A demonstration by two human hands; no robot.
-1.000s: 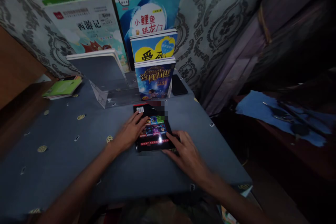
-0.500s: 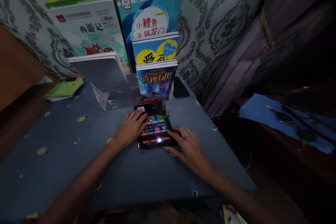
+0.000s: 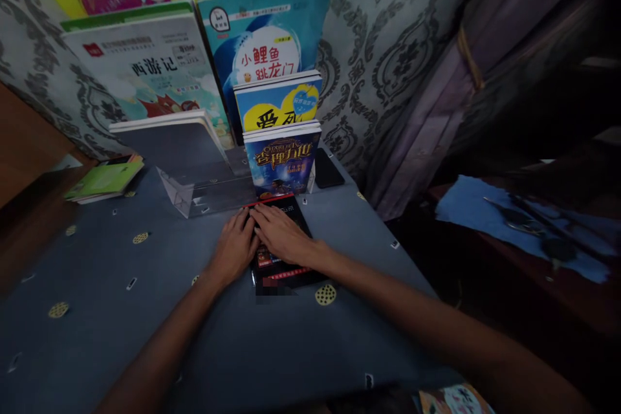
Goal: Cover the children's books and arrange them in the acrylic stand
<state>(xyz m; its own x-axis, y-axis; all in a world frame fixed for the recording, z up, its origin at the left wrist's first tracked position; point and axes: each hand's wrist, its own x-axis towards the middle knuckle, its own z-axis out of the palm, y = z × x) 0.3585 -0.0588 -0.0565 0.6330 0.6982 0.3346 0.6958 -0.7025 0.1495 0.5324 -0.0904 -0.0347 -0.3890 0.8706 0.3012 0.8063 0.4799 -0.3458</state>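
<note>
Head view: my left hand (image 3: 235, 242) and right hand (image 3: 281, 233) lie flat, uncurled, on the dark book (image 3: 275, 268), hiding much cover print; near edge partly pixelated.

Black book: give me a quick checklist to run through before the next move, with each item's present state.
1. Black book lying flat on the table: ok.
2. Left hand on the book: ok, over its left side.
3. Right hand on the book: ok, laid across the cover.
4. Hands well apart: not ok, their fingers are bunched together near the far left corner.
5. Gap between the black book and the upright Charlie book: cannot tell, they look very close.
6. Phone away from both hands: ok, it lies beyond them to the right.
</note>
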